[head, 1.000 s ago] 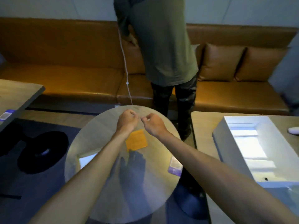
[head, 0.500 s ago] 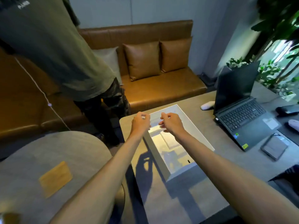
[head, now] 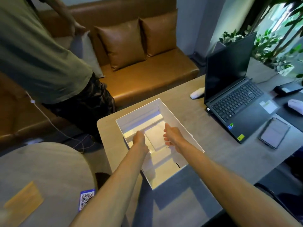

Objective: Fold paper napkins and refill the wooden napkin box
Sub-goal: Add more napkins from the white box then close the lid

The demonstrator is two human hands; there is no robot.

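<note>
An open laptop [head: 237, 102] with a dark screen is set on the right part of the rectangular table [head: 213, 153]. A white mouse [head: 197, 93] is placed just left of the screen. A phone [head: 274, 132] is laid flat near the front right corner of the laptop. Two brown cushions [head: 121, 45] are propped on the sofa [head: 147, 79]. A QR-code sticker [head: 86, 199] is fixed to the round table [head: 49, 169]. A person in a green shirt [head: 32, 54] is positioned beside the sofa.

The white box [head: 173, 117] is open from above; its high walls close the sides. Right of it, bare tabletop [head: 213, 145] reaches the laptop [head: 237, 102].
</note>
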